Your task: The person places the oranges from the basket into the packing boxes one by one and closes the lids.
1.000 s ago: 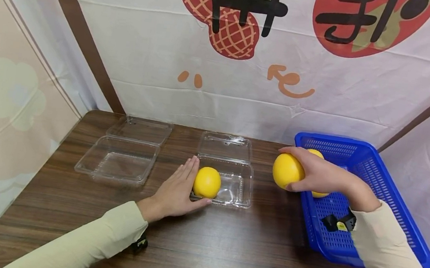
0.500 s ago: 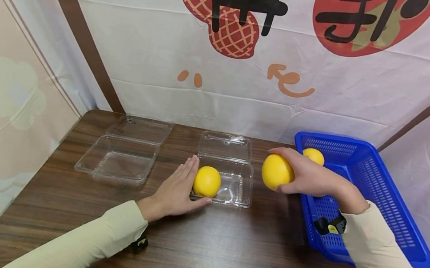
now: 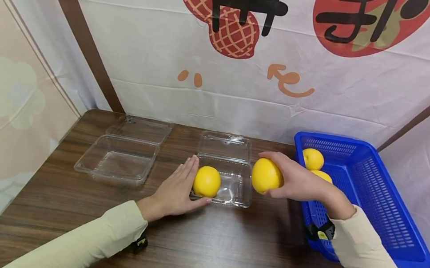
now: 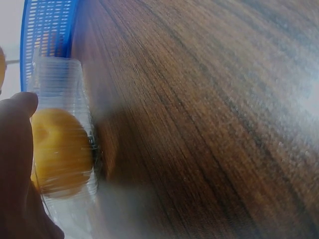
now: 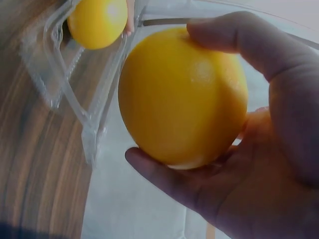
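My right hand (image 3: pixel 299 182) grips a round yellow orange (image 3: pixel 267 176) between thumb and fingers, at the right end of a clear plastic clamshell box (image 3: pixel 248 200). In the right wrist view, the held orange (image 5: pixel 182 99) fills the middle, thumb on one side and fingers on the other. Another orange (image 3: pixel 207 181) sits in the left part of the box, whose lid (image 3: pixel 225 146) lies folded back. My left hand (image 3: pixel 173 191) rests against the box's left side with fingers straight and thumb along the front rim. In the left wrist view, the boxed orange (image 4: pixel 62 154) shows through the plastic wall.
A second open clamshell box (image 3: pixel 117 158) stands on the left of the wooden table (image 3: pixel 200 257). To the right is a blue perforated basket (image 3: pixel 392 200) holding more oranges (image 3: pixel 312 159). A printed cloth (image 3: pixel 148 54) hangs behind the table.
My right hand has carried the orange left from the basket's edge to the box's right end, uncovering oranges in the basket. My left hand has stayed in place.
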Motion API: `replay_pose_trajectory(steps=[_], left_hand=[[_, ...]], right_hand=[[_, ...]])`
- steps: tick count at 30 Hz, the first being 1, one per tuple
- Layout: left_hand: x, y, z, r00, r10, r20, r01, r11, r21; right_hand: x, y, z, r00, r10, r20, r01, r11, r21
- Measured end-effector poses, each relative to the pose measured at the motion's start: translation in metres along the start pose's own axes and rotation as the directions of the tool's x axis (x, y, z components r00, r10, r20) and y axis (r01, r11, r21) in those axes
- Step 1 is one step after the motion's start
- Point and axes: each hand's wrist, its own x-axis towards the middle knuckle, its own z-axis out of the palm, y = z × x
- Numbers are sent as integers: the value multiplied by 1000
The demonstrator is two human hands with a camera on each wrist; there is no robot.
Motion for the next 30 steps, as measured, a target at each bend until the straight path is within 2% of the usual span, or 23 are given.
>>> replay_pose_trajectory(steps=[13,22,30], left_hand=[[0,0,1,1000,4,-3,-4,1000,-6],[0,0,1,1000,3,-12,-4,1000,-15],[1,0,0,1000,5,-9,-5,1000,-14]], right_hand=[[5,-5,15,999,40,-8,-40,999,3],[8,-9,28,989,109,-100,-110,994,-4],[13,-11,38,988,125,-85,-123,992,34]])
